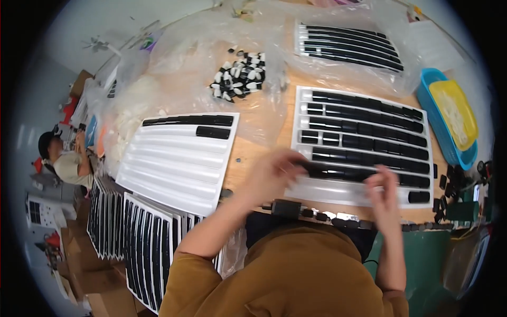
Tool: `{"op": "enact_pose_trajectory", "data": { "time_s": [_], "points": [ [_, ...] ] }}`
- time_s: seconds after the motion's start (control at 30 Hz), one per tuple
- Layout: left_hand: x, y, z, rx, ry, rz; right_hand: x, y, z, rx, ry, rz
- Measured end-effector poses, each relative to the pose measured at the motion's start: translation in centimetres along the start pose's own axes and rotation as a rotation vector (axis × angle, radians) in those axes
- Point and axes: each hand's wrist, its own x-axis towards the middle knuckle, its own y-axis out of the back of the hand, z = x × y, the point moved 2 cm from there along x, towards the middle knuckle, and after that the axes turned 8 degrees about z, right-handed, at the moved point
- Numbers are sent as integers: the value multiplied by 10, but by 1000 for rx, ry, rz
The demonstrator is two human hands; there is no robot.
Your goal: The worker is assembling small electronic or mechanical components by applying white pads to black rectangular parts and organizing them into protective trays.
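A white grooved tray (pixel 300 189) lies in front of me, its rows filled mostly with glossy black blocks. My left hand (pixel 277 171) is at the tray's left side, its fingers bent near the left end of a dark row of blocks (pixel 338 172). Over the right part of that row hovers my right hand (pixel 383 186), fingers curled downward. Both hands are smeared by motion, so whether either grips a block is unclear. The nearest groove shows a single black block (pixel 419 197) at its right end.
A second white tray (pixel 174 158) at left bears a few black pieces. Behind lie a black-and-white heap of small parts (pixel 240 76) and a plastic-covered filled tray (pixel 348 47). Blue and yellow baskets (pixel 430 90) stand right. Filled trays (pixel 150 238) lean lower left; a person (pixel 71 164) sits far left.
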Motion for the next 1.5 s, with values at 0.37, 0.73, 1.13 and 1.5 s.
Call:
{"op": "enact_pose_trajectory", "data": {
  "time_s": [0.37,0.73,1.13,1.5],
  "points": [
    [64,331,-132,629,21,941,2,178,97,-1420,-337,434],
    [81,217,-71,1213,-348,1013,-12,176,103,-1381,-173,526],
    [131,101,-34,792,-289,641,-19,162,94,-1165,-81,533],
    [219,152,-95,1121,-240,593,-16,165,94,-1128,-112,535]
  ]
}}
